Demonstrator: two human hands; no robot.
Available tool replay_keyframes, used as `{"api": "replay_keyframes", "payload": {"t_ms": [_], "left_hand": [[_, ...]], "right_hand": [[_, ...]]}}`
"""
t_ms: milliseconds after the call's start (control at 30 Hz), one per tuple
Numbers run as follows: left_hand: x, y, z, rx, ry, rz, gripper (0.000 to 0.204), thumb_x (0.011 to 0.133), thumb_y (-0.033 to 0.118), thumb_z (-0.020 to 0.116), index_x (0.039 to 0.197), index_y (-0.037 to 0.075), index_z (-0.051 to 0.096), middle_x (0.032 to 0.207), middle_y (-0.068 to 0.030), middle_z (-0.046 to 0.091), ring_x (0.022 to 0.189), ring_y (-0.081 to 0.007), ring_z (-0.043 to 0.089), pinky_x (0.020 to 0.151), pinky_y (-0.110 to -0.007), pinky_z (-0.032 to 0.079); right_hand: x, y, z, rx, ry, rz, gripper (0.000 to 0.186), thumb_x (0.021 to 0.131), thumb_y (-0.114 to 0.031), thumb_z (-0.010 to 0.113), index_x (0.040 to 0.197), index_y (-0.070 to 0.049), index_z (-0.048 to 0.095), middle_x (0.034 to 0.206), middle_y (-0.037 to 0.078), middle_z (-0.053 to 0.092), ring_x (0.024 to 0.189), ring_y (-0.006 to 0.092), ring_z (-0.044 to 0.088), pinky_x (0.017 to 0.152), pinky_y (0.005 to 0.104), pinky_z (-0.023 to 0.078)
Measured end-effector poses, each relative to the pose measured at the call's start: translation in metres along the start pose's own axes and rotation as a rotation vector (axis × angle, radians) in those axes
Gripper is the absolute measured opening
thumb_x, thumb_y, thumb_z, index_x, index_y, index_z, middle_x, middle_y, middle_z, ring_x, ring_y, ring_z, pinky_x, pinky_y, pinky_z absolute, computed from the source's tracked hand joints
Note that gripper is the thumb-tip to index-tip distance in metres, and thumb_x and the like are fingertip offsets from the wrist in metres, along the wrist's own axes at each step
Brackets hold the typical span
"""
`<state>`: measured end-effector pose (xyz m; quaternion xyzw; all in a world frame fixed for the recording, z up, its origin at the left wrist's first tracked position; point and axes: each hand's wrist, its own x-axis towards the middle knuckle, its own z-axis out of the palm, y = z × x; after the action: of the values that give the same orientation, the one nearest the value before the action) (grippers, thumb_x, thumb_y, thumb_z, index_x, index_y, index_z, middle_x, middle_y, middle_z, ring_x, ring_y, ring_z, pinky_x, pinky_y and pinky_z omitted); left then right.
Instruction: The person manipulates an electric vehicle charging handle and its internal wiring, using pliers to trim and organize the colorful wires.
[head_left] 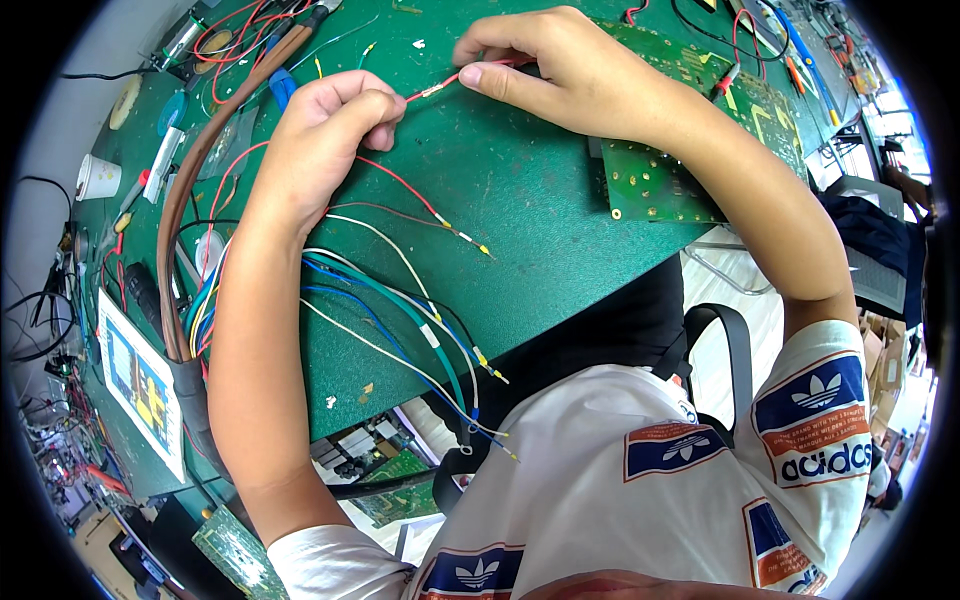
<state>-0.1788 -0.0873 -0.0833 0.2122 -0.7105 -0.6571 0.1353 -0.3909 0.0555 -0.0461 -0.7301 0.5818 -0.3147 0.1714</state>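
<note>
A thin red wire (pixel 440 87) is stretched between my two hands above the green mat, with a small pale sleeve on its middle. My left hand (pixel 335 125) pinches it between thumb and curled fingers. On the other side my right hand (pixel 530 75) grips it between thumb and forefinger. Below my left hand, another red wire (pixel 405 185) ends in a yellow-tipped ferrule. Several white, blue and green wires (pixel 385 290) fan out across the mat from under my left forearm, their ends tipped too.
A large green circuit board (pixel 660 180) lies under my right forearm. Thick brown cable (pixel 185 215) runs along the left, beside a white cup (pixel 98 178) and a printed sheet (pixel 140 385). Tangled red leads (pixel 235 40) lie at the far left. The green mat (pixel 560 260) ends at my lap.
</note>
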Motion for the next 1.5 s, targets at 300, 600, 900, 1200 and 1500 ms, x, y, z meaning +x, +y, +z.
{"api": "replay_keyframes", "payload": {"t_ms": [300, 600, 900, 1200, 1500], "left_hand": [[0.000, 0.001, 0.000, -0.009, -0.014, -0.020, 0.014, 0.091, 0.015, 0.059, 0.084, 0.004, 0.060, 0.074, -0.0008, 0.055, 0.072, -0.0111, 0.051, 0.071, -0.024, 0.040], [-0.001, 0.002, 0.001, 0.011, -0.020, -0.023, 0.013, 0.091, 0.015, 0.059, 0.085, 0.004, 0.061, 0.075, -0.0011, 0.056, 0.073, -0.0102, 0.051, 0.072, -0.024, 0.041], [-0.007, 0.000, 0.001, 0.033, -0.020, -0.002, 0.012, 0.091, 0.015, 0.061, 0.086, 0.004, 0.063, 0.077, -0.0019, 0.060, 0.073, -0.0086, 0.051, 0.072, -0.023, 0.041], [-0.011, -0.002, 0.004, 0.074, -0.028, 0.026, 0.009, 0.094, 0.011, 0.063, 0.091, 0.003, 0.065, 0.085, -0.0028, 0.067, 0.075, -0.0065, 0.055, 0.072, -0.021, 0.044], [-0.009, -0.006, 0.000, 0.064, -0.062, 0.042, 0.008, 0.093, 0.009, 0.067, 0.092, 0.001, 0.067, 0.085, -0.0019, 0.068, 0.076, -0.0061, 0.059, 0.070, -0.021, 0.048]], "right_hand": [[-0.005, 0.003, -0.008, -0.041, 0.045, -0.030, 0.026, 0.095, -0.021, 0.065, 0.101, 0.004, 0.064, 0.082, 0.020, 0.067, 0.074, 0.0330, 0.068, 0.067, 0.0377, 0.053], [-0.011, 0.008, -0.016, -0.089, 0.129, -0.070, 0.027, 0.094, -0.022, 0.065, 0.102, 0.004, 0.065, 0.089, 0.021, 0.067, 0.081, 0.0333, 0.068, 0.073, 0.0389, 0.053], [-0.022, -0.006, -0.028, -0.176, 0.192, -0.083, 0.028, 0.092, -0.021, 0.069, 0.104, 0.003, 0.066, 0.093, 0.018, 0.068, 0.086, 0.0332, 0.067, 0.077, 0.0394, 0.053], [0.006, 0.011, 0.006, -0.284, 0.006, -0.264, 0.027, 0.090, -0.025, 0.070, 0.110, -0.006, 0.070, 0.096, 0.015, 0.069, 0.093, 0.0351, 0.068, 0.082, 0.0430, 0.054], [0.014, 0.007, 0.017, -0.269, -0.069, -0.297, 0.018, 0.089, -0.020, 0.068, 0.101, -0.007, 0.071, 0.087, 0.012, 0.068, 0.086, 0.0334, 0.067, 0.074, 0.0446, 0.053]]}}
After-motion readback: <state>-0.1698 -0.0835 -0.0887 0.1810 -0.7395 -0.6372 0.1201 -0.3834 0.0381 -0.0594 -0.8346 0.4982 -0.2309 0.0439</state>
